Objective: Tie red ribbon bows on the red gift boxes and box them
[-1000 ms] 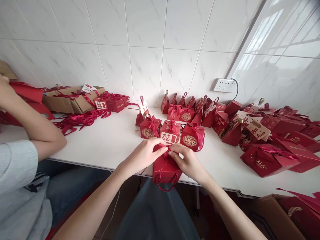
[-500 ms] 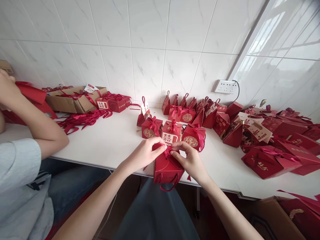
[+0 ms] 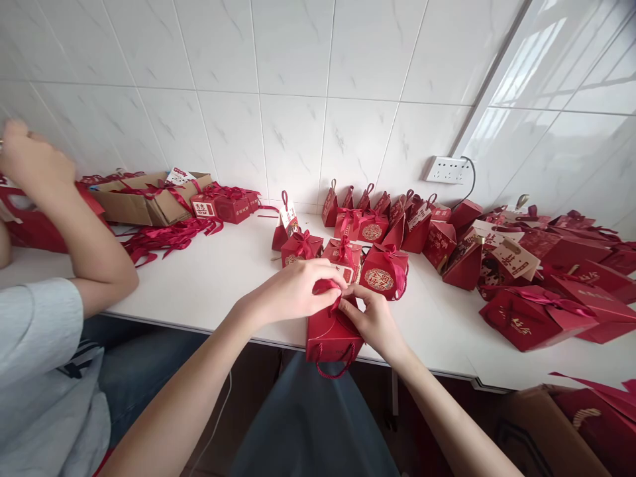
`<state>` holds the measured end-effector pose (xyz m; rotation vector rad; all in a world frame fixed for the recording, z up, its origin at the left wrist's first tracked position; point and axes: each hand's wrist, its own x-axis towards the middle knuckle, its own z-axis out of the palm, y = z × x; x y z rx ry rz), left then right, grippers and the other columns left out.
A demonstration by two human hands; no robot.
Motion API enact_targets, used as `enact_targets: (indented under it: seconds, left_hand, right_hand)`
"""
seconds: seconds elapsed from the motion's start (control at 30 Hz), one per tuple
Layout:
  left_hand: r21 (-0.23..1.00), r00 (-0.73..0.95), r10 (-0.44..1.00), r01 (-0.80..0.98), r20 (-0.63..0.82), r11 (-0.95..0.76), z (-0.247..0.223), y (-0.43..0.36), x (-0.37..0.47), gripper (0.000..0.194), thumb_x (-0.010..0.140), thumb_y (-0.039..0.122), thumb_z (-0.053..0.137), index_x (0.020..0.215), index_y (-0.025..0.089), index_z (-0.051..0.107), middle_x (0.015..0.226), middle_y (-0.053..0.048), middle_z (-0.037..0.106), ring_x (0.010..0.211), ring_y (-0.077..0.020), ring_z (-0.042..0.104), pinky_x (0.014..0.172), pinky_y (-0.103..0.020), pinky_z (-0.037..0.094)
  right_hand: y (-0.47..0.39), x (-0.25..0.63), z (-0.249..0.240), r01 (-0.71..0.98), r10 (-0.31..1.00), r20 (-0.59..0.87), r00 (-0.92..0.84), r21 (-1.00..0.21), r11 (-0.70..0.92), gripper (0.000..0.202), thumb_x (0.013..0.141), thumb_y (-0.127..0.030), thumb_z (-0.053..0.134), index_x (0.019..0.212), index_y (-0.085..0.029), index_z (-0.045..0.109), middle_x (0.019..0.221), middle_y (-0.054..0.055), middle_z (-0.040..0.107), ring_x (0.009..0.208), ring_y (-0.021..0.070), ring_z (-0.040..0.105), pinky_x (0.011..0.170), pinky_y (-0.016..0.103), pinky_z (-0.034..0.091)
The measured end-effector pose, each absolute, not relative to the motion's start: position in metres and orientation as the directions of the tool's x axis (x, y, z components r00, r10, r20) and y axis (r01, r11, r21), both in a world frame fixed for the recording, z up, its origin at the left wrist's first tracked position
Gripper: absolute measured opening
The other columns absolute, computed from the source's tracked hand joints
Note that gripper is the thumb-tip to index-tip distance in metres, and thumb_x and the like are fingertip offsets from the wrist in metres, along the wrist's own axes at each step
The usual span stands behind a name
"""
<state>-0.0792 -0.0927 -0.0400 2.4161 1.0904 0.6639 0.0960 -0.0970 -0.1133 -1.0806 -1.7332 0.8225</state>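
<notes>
A red gift box (image 3: 332, 334) with a twisted cord handle (image 3: 334, 375) stands at the table's front edge, before my lap. Over its top, my left hand (image 3: 303, 288) pinches a dark red ribbon (image 3: 328, 286) between thumb and fingers. Close beside it, my right hand (image 3: 370, 311) also has thumb and forefinger pinched on the ribbon at the box top. The fingers partly hide the ribbon's knot. Just behind stand three small red boxes with bows: a left one (image 3: 301, 248), a middle one (image 3: 342, 250) and a right one (image 3: 385, 270).
Several finished-looking red boxes (image 3: 539, 317) crowd the table's right side, near a power strip (image 3: 448, 170) on the wall. Leftward lie loose ribbons (image 3: 169, 237) and a cardboard box (image 3: 144, 202). Another person's arm (image 3: 94, 232) reaches over the far left. A carton (image 3: 536, 430) sits lower right.
My left hand has turned over and moved slightly up and right across the box top, nearer my right fingers. The other person's hand at the left has shifted right.
</notes>
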Motion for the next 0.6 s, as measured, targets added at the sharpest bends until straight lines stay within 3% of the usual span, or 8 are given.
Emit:
enact_targets:
  seconds: [0.17,0.37,0.6]
  left_hand:
    - [0.588,0.589,0.758,0.519,0.280,-0.621,-0.040,-0.076,-0.069,0.016,0.080,0.029,0.055,0.081,0.021,0.070,0.102,-0.002,0.062,0.087,-0.0172,0.061,0.080,-0.029,0.045]
    - [0.744,0.424,0.880,0.513,0.214,-0.428,-0.066,-0.063,-0.071,0.015,0.084,0.032,0.051,0.088,0.021,0.060,0.084,0.001,0.066,0.076,-0.0166,0.061,0.070,-0.028,0.045]
    - [0.652,0.437,0.862,0.579,0.258,-0.489,-0.090,-0.075,-0.083,0.005,0.078,0.025,0.056,0.081,0.021,0.059,0.089,-0.002,0.063,0.087,-0.0200,0.058,0.081,-0.032,0.044]
  right_hand:
    - [-0.096,0.097,-0.112,0.315,0.888,0.364,-0.280,-0.839,0.444,0.016,0.082,-0.025,0.053,0.077,-0.019,0.067,0.081,0.003,0.070,0.078,0.0198,0.062,0.072,0.030,0.047]
    - [-0.097,0.097,-0.112,0.284,0.895,0.351,-0.275,-0.860,0.424,0.016,0.080,-0.023,0.054,0.075,-0.020,0.069,0.080,0.003,0.070,0.076,0.0194,0.062,0.072,0.031,0.048]
    - [-0.100,0.094,-0.114,0.237,0.937,0.305,-0.170,-0.910,0.340,0.016,0.077,-0.031,0.059,0.071,-0.020,0.069,0.079,0.004,0.071,0.078,0.0209,0.063,0.073,0.032,0.048]
